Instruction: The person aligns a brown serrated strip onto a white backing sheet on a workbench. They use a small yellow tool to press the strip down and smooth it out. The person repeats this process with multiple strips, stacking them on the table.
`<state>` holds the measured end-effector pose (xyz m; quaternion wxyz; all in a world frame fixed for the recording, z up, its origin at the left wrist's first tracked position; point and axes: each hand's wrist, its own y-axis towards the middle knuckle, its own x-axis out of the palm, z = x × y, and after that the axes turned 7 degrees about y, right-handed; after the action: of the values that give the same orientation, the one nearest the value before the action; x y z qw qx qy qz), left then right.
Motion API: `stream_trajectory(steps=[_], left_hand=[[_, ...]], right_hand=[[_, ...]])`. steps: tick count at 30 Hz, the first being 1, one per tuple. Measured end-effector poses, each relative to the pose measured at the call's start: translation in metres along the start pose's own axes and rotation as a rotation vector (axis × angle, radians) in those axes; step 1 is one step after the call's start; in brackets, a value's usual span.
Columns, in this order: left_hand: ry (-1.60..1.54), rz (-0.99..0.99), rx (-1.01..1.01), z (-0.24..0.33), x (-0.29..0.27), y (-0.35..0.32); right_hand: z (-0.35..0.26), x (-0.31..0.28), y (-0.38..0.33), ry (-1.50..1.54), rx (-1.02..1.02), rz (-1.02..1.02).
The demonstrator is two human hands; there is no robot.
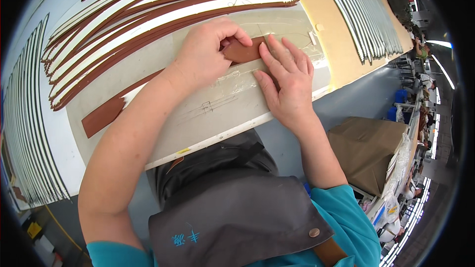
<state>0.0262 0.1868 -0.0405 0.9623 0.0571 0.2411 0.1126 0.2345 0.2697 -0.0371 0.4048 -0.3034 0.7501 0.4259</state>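
Note:
A reddish-brown strip that looks like leather lies slantwise on a grey work mat, with some white showing along its middle. My left hand is closed over its right part, thumb and fingers pinching a raised or folded brown flap. Beside it, my right hand lies flat with fingers stretched out, the fingertips touching the strip's right end. My left forearm passes over the strip and hides its middle. What lies under the left fingertips is hidden.
Several brown and white strips are layered beyond my hands. Dark-edged strips lie at the left, pale ones on the tan board at the far right. A brown covered bulk stands right of the table; other people are farther off.

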Motion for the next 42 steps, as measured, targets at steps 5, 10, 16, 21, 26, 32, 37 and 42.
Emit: stream_trajectory(steps=[5, 10, 16, 21, 26, 32, 37, 42], left_hand=[[0.037, -0.116, 0.042, 0.001, -0.015, 0.002], [-0.109, -0.107, -0.041, 0.006, -0.018, -0.002], [-0.028, -0.106, -0.004, 0.008, -0.014, -0.006], [0.031, -0.102, 0.021, 0.009, -0.015, -0.006], [0.099, -0.103, 0.093, 0.006, -0.014, -0.007], [0.208, -0.075, 0.152, 0.003, -0.008, -0.007], [0.152, -0.092, 0.096, 0.003, -0.009, -0.008], [0.109, -0.139, 0.065, 0.007, -0.015, -0.008]], right_hand=[[0.006, 0.000, 0.001, 0.081, 0.009, -0.017], [0.005, -0.001, 0.000, 0.105, 0.017, -0.019], [0.004, -0.002, 0.000, 0.106, 0.010, -0.027], [0.005, -0.003, 0.001, 0.123, 0.018, -0.043], [0.005, -0.006, 0.002, 0.140, 0.021, -0.055], [0.010, -0.015, 0.009, 0.138, -0.034, -0.136], [0.015, -0.026, 0.026, 0.049, -0.190, -0.187], [0.016, -0.022, 0.027, 0.040, -0.206, -0.207]])
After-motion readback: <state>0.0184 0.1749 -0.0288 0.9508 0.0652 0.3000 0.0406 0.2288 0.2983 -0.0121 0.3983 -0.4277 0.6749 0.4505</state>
